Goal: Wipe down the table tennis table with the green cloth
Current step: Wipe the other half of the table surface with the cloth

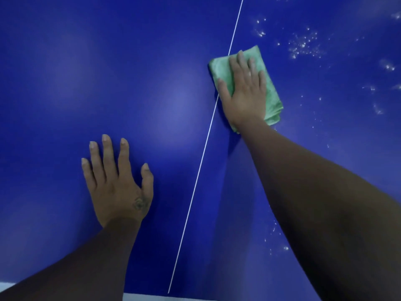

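Nearly all view being taken by blue tabletop point(65, 29). On its left half, soft glare patches point(176, 107) glowing. Along bottom, pale grey strip point(147, 298) showing past near edge; floor or edging, cannot tell.

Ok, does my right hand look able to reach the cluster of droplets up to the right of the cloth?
Probably yes. The right hand presses flat on the green cloth, and only bare blue table tennis table lies between it and the droplets up to its right. Nothing stands in the way.
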Demonstrator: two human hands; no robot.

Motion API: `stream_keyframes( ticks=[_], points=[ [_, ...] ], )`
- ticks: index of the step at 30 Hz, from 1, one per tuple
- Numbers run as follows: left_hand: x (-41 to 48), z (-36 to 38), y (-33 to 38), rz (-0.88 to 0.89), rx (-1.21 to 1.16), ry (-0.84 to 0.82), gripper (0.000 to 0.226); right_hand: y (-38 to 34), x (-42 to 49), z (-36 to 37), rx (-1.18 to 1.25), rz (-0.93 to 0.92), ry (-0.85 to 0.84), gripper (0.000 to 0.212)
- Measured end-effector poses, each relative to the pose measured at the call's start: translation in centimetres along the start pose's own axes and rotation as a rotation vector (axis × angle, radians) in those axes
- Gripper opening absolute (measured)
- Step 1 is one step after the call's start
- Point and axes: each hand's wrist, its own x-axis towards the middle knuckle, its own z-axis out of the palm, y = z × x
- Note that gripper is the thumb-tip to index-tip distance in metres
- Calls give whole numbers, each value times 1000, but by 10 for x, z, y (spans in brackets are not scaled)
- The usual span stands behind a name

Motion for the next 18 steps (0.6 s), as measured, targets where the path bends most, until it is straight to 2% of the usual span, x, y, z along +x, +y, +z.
stream_keyframes(
  ticks=[5,15,18],
  points=[
    [-1,-6,5,0,-20,21,71,-7,-38,-2,-28,-2,-28,71],
    [-1,-13,6,-23,-53,-54,74,-9,-298,22,43,-124,-19,68],
    [-1,-12,6,-31,-41,-70,74,6,-328,21,38,-134,-76,70]
  ],
)
